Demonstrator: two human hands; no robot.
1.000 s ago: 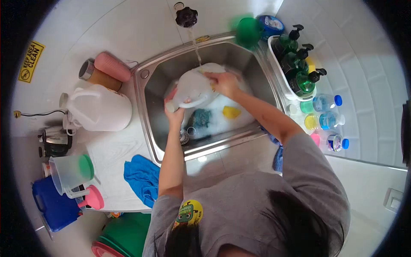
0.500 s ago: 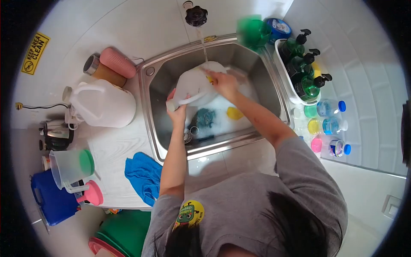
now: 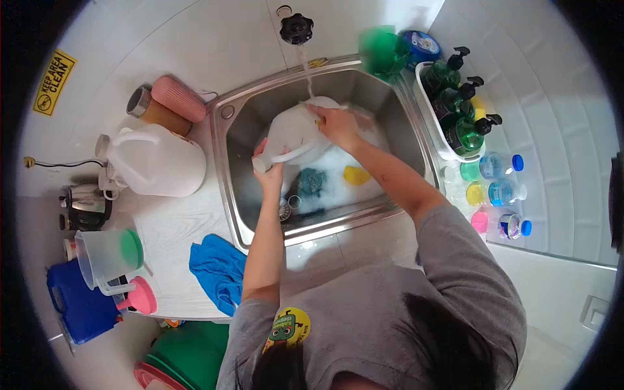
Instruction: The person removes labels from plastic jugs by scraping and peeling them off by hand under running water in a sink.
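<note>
Here, jug (image 3: 286, 133): white, in the sink (image 3: 398, 117), at the water stream (image 3: 308, 75).
Left hand (image 3: 268, 175): I see it gripping the neck (image 3: 260, 164).
Right hand (image 3: 338, 129): fingers bent against the jug's side; I cannot tell whether they pinch anything.

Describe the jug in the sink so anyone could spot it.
Find the steel sink below the tap. In its suds lies a white jug. Unlike the similar jug on the counter, this one has the left hand and right hand on it.
</note>
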